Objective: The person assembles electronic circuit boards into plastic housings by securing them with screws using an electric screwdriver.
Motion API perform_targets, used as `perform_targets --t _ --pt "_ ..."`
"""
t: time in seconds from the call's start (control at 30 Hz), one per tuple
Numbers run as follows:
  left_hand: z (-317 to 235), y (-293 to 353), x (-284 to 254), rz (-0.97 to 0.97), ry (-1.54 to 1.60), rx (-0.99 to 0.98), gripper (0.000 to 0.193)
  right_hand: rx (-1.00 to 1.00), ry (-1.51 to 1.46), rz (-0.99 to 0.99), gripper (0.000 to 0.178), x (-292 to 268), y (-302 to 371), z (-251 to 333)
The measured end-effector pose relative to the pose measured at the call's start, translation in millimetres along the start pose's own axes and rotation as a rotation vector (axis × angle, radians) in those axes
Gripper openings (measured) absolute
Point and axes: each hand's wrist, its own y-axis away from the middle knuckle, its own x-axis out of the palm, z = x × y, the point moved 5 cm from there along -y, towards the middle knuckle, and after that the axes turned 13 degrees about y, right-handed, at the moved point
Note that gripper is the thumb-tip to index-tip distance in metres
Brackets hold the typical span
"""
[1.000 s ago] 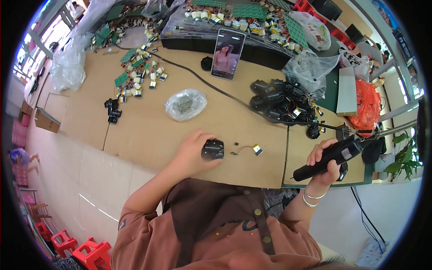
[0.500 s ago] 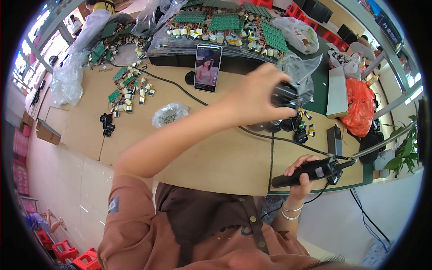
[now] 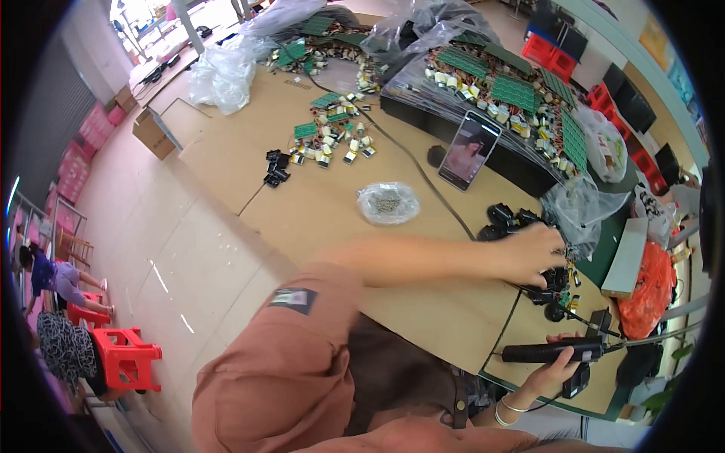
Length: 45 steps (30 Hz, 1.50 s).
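My left hand point(image 3: 532, 257) reaches across to the pile of black plastic parts point(image 3: 550, 291) at the right of the table. Its fingers curl down over the pile, and the fingertips are hidden, so what they grip does not show. More black rounded casings point(image 3: 500, 217) lie just beyond that hand. Close to the table's near right edge, my right hand point(image 3: 557, 368) is wrapped around a black electric screwdriver point(image 3: 540, 352). The tool lies level, its thin end pointing left and its cabled end to the right.
A propped phone point(image 3: 470, 151) stands beyond a plastic bag of small metal pieces point(image 3: 388, 202). Green circuit boards point(image 3: 517, 92) with wired parts are heaped at the back, and a smaller heap point(image 3: 328, 132) lies left. A black cable point(image 3: 411, 155) crosses the cardboard. Red bag point(image 3: 648, 291) at right.
The view has swung, showing more floor on the left. My left hand, which held a black casing up in the air, is now down at the pile. My right hand still holds the screwdriver.
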Motion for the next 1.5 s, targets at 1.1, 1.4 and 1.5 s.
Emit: perform_targets --t 1.1,1.4,1.5 --pt "109.3 255.9 -329.5 -0.531 0.047 -0.837 0.024 -0.252 0.122 0.99 0.009 311.1 74.3 111.6" --pt "26.7 231.3 -312.9 -0.664 0.709 -0.935 0.032 0.518 -0.487 1.071 0.04 393.2 58.7 125.8" --pt "19.0 223.2 -284.7 -0.54 0.686 -0.912 0.031 0.773 -0.602 1.349 0.039 387.4 71.0 119.4"
